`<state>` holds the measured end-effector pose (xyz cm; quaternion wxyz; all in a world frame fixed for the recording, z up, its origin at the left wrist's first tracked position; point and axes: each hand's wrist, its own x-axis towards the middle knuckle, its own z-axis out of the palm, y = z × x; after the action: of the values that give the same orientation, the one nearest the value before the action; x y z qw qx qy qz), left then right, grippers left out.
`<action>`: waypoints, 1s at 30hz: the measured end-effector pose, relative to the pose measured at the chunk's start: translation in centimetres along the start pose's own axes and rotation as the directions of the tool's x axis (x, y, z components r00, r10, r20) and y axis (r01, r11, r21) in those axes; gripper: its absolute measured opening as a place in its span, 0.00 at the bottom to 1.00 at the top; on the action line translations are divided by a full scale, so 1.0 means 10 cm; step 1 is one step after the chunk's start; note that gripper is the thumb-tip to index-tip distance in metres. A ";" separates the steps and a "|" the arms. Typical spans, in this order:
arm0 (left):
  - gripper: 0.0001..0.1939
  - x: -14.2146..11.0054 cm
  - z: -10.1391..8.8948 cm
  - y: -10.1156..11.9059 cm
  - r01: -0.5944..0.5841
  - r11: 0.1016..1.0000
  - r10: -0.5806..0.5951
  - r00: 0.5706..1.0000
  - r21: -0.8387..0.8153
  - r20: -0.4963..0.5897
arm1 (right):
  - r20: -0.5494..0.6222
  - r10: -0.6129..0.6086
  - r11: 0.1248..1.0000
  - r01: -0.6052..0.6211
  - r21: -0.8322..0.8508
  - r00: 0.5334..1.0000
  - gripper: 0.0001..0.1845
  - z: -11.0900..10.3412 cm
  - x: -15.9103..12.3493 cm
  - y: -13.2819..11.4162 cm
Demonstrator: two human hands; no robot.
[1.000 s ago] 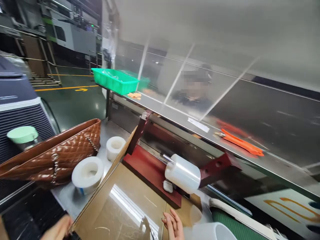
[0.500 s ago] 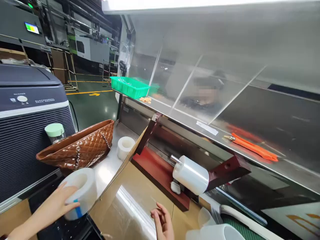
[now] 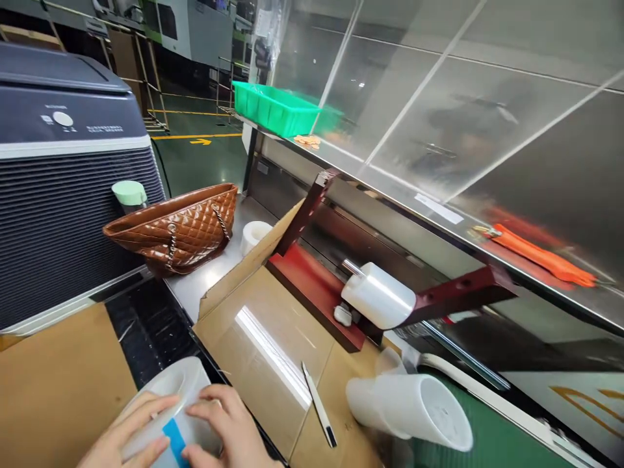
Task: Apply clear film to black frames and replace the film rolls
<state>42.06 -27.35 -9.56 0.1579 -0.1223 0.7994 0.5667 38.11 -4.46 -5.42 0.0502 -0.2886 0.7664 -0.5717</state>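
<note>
At the bottom left I hold a thick roll of clear plastic film (image 3: 190,376) between both hands, its hollow end tilted upward. My left hand (image 3: 134,432) grips its left side, fingers over the rim and thumb near a strip of blue tape (image 3: 174,441). On the opposite side, my right hand (image 3: 229,422) has bent fingers against the film and its thumb beside the tape. A slim craft knife or tweezers-like tool (image 3: 319,406) lies on the clear-covered cardboard (image 3: 258,344) to the right.
A dark red stand (image 3: 316,299) carries a smaller film roll (image 3: 380,294) on a metal rod. White plastic cups (image 3: 385,403) lie at the right beside a green belt (image 3: 497,429). A brown quilted bag (image 3: 190,227), another roll (image 3: 254,235) and a green tray (image 3: 275,110) are farther back.
The large roll has moved toward me, away from the bag. My right hand has come across from the cardboard onto the roll, uncovering the slim tool. The view has tilted down.
</note>
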 end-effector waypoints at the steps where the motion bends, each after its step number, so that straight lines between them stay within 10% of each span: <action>1: 0.22 0.06 0.07 0.14 -0.001 1.000 0.002 0.999 -0.024 0.036 | -0.046 0.032 0.999 -0.033 -0.019 0.998 0.31 -0.02 -0.07 0.02; 10: 0.44 0.37 0.80 1.02 -0.073 0.956 0.125 0.978 -0.284 0.168 | -0.490 0.153 0.965 -0.237 -0.112 0.858 0.25 -0.28 -0.27 -0.04; 24: 0.41 0.69 0.94 0.99 -0.115 0.972 0.182 0.921 -0.204 0.345 | -0.649 0.235 0.940 -0.339 -0.039 0.724 0.15 -0.43 -0.26 -0.04; 30: 0.42 0.71 0.93 0.96 -0.138 0.972 0.200 0.912 -0.192 0.359 | -0.639 0.117 0.929 -0.311 -0.199 0.760 0.03 -0.51 -0.14 0.05</action>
<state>32.94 -15.51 -6.85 0.2477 0.0457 0.7132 0.6542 37.00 0.70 -4.52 -0.1805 0.0007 0.8443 -0.5045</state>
